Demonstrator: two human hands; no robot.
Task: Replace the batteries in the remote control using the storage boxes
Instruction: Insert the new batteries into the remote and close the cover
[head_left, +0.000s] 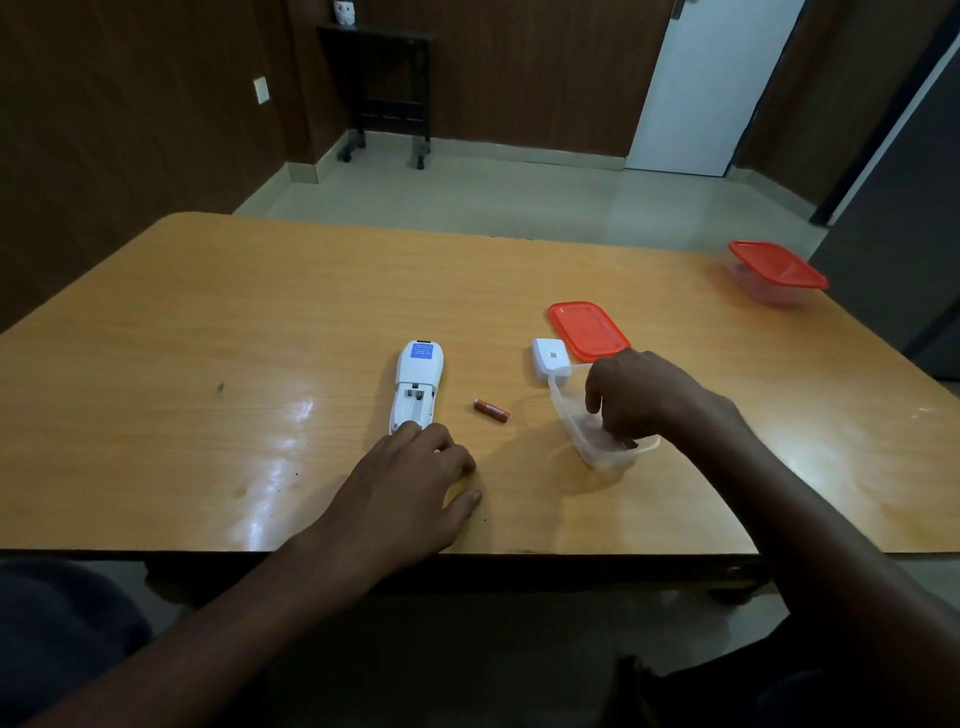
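The white remote control lies face down on the wooden table, its battery compartment uncovered and empty. My left hand rests flat on the table with fingertips touching the remote's near end. A red battery lies loose to the right of the remote. The white battery cover sits farther right. My right hand reaches down into a clear open storage box, fingers curled inside it; what they hold is hidden. The box's red lid lies behind it.
A second clear box with a red lid on it stands at the table's far right corner. Beyond the table are a black wheeled stand and a white door. The table's front edge is near my body.
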